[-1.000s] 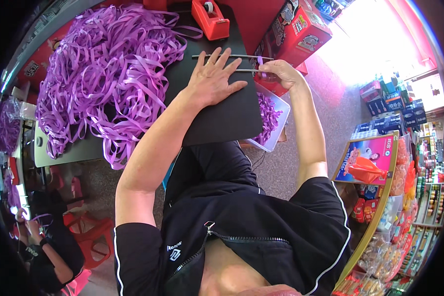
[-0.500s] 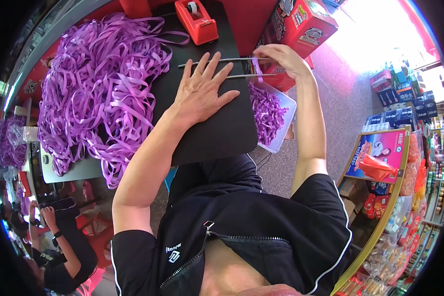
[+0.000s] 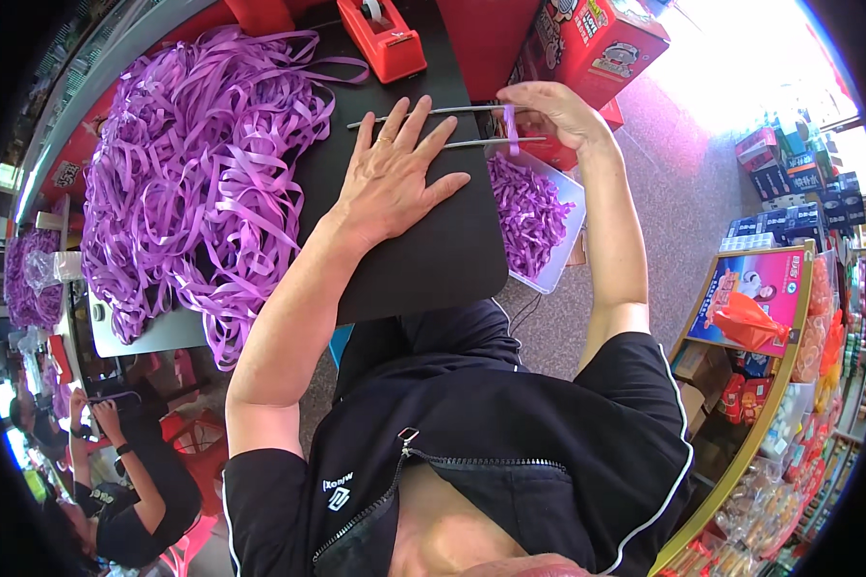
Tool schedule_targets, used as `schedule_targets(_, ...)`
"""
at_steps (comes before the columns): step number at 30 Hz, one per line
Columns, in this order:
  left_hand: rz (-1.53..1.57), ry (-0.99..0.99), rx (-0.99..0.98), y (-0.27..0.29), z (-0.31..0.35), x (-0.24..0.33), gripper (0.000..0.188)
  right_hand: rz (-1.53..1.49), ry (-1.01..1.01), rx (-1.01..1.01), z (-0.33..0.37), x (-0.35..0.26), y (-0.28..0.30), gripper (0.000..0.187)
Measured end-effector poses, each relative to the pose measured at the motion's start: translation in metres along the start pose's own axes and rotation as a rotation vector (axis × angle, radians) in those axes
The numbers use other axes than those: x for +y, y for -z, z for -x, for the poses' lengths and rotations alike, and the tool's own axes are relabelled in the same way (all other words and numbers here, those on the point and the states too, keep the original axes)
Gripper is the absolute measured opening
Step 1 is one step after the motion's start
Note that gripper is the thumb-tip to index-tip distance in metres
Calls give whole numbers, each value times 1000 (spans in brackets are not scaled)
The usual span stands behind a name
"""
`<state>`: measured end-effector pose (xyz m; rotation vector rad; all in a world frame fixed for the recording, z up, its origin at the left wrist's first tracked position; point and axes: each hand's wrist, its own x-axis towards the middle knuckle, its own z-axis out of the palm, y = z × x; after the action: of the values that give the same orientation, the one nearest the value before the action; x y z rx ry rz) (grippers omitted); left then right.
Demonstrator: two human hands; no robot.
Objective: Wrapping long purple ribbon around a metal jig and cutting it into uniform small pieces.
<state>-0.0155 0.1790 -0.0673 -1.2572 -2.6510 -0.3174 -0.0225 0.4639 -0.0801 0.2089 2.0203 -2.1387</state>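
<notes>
A pair of thin metal rods [image 3: 486, 143] lies across the black tabletop [image 3: 423, 260] and sticks out past its right edge. My left hand [image 3: 394, 173] is flat over the rods with its fingers spread, pressing them to the table. A purple ribbon loop [image 3: 512, 133] goes around both rods, beyond the table edge. My right hand [image 3: 556, 111] curls over the free rod ends, its fingers closed at the top of that loop; the thumb is hidden. Below, a white plastic bin [image 3: 570, 226] holds many short purple ribbon pieces [image 3: 529, 216].
A large tangled heap of purple ribbon [image 3: 192, 183] covers the table's left side. Behind my hands stands a red tape dispenser [image 3: 387, 43]. Red printed cartons [image 3: 601, 48] are at the back right, a goods shelf [image 3: 799, 317] at the right. A person [image 3: 130, 471] sits at the lower left.
The ribbon loop has slid a little outward along the rods, toward their free ends. My right hand has shifted slightly right with it; my left hand stays in place.
</notes>
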Motion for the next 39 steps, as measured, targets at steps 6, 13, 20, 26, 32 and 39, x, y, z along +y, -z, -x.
schedule_targets(6,-10,-16,12,-2,0,0,64,48,-81,-101,29,7,-5,32)
schedule_targets(13,-30,2,6,-1,0,0,64,-32,-168,-133,26,24,-8,23)
schedule_targets(20,-30,-1,7,-2,1,-1,64,92,-103,-137,34,12,14,29)
schedule_targets(26,-37,5,7,-2,1,0,63,116,141,-16,21,-9,-3,33)
schedule_targets(32,-20,2,20,-2,1,0,64,112,-35,14,5,0,4,27)
schedule_targets(39,-2,-3,18,-5,1,0,64,13,31,77,14,12,9,28)
